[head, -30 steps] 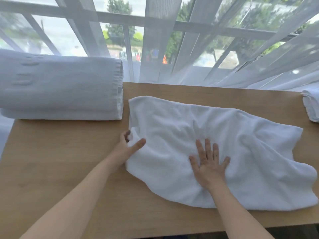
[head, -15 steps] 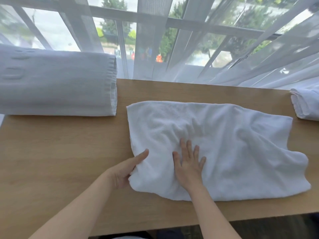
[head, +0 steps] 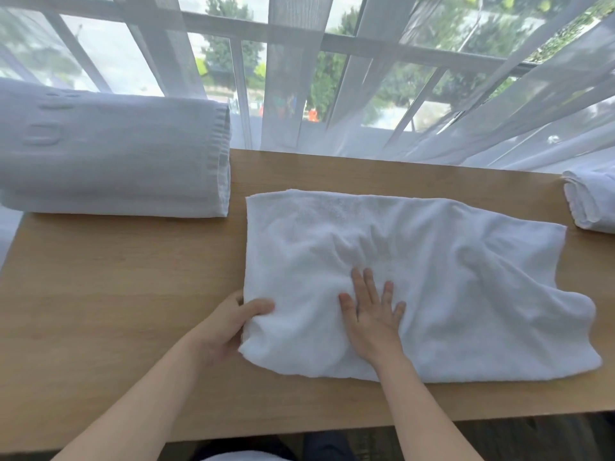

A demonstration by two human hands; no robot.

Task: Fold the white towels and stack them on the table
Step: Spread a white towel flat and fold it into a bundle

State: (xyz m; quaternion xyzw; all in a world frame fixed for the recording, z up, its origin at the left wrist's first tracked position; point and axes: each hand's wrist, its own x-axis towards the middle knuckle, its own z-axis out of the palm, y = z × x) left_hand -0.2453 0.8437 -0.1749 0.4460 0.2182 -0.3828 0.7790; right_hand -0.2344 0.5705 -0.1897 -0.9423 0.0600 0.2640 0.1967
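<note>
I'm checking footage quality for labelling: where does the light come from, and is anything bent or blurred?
Head view: daylight comes through the sheer curtain behind the table, so the folded towel stack looks bluish and shaded. The wide lens bows the window bars and table edge. The towel under the right hand and gripped by the left hand is sharp.

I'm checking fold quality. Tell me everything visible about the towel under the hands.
The white towel is soft terry, lying flat on the wooden table as a rough rectangle, wrinkled at its middle and right end. The left hand grips its near-left corner; the right hand presses flat on it.
</note>
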